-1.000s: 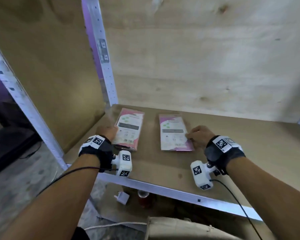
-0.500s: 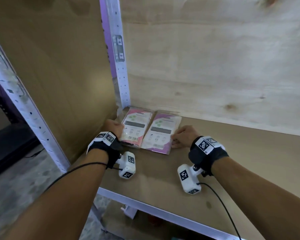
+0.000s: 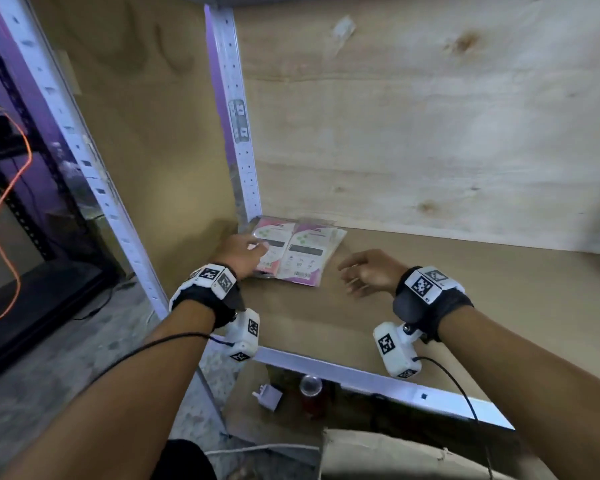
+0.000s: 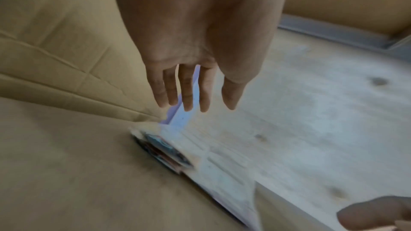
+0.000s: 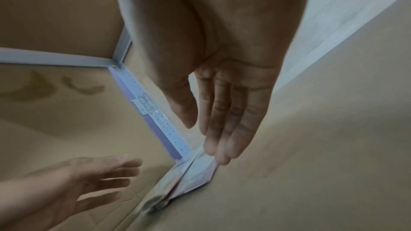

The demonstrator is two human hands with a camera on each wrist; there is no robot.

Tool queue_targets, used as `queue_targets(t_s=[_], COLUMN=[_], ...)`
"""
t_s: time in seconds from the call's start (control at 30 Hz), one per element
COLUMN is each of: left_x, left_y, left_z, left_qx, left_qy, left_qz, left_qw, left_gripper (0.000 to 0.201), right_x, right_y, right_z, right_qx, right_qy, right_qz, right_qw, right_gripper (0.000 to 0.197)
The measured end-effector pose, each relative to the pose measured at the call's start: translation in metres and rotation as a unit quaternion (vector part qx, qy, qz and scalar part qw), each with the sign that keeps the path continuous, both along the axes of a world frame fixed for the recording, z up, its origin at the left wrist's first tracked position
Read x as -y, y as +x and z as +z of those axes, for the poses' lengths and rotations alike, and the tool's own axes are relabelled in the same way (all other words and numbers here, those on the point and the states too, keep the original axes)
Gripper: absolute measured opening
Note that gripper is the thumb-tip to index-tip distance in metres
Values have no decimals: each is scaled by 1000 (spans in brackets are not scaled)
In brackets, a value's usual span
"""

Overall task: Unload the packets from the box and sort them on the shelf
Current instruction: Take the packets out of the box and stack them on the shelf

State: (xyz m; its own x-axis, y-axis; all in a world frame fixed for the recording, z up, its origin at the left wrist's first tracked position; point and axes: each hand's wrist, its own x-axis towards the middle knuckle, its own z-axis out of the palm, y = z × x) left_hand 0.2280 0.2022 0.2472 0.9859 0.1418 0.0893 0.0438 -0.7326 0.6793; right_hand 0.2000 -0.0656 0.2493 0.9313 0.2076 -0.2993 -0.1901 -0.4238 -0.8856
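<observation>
Change since earlier: both packets, a gap apart a second ago, now lie pushed together into the back left corner of the shelf (image 3: 430, 306); the right hand has let go and drawn back.
Head view, packets: left packet (image 3: 269, 245) and right packet (image 3: 305, 254) lie flat, edges touching or slightly overlapping, just beside the corner post (image 3: 234, 133).
Head view, left hand: left hand (image 3: 241, 252) reaches over the near left edge of the left packet; whether it touches cannot be told, the picture is blurred.
Head view, right hand: right hand (image 3: 369, 273) hangs to the right of the packets, apart from them, fingers loosely curved, holding nothing.
Head view, below: a cardboard box (image 3: 395, 455) shows under the shelf's front rail.
Left wrist view: the left hand (image 4: 195, 45) has straight, slightly spread fingers (image 4: 186, 92), a wide grip with nothing in it; the packets (image 4: 164, 154) lie beyond, blurred.
Right wrist view: the right hand (image 5: 222, 76) is flat with fingers together, empty; its fingertips appear over the far corner of the packets (image 5: 193, 173), contact unclear. The left hand (image 5: 89, 182) is spread nearby.
</observation>
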Motion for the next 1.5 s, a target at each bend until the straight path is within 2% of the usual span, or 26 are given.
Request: queue_targets(t_s=[0.13,0.3,0.43,0.63,0.87,0.97,1.07,1.17,1.3,1.4,1.5], left_x=[32,79,114,159,191,196,196,194,191,191,192], left_y=[-61,-140,-202,-262,-269,-262,-254,-250,-243,-239,-241], left_z=[5,-1,-28,-92,-167,-194,-228,-255,-284,-305,-317], left_qx=[48,43,-18,-99,-233,-275,-334,-382,-408,-429,-442], left_qy=[-8,-31,-62,-17,60,109,129,159,206,212,217], left_qz=[-64,-156,-212,-262,-306,-312,-293,-266,-250,-240,-244], left_qw=[997,986,975,960,921,903,887,871,853,844,835], left_gripper=[17,11,11,16,29,30,24,35,48,43,38], right_x=[31,73,104,136,143,137,129,119,105,93,79], right_y=[-66,-150,-213,-273,-280,-271,-259,-248,-238,-239,-248], right_z=[13,18,4,-48,-122,-159,-200,-241,-289,-313,-338], right_qx=[21,46,38,-11,-58,-58,-94,-134,-181,-172,-179], right_qy=[-25,-65,-106,-150,-211,-243,-250,-246,-278,-316,-344], right_qz=[20,26,41,68,140,155,174,169,182,231,265], right_qw=[999,997,993,986,966,956,948,945,926,904,883], right_gripper=[16,22,19,13,10,14,19,15,13,13,22])
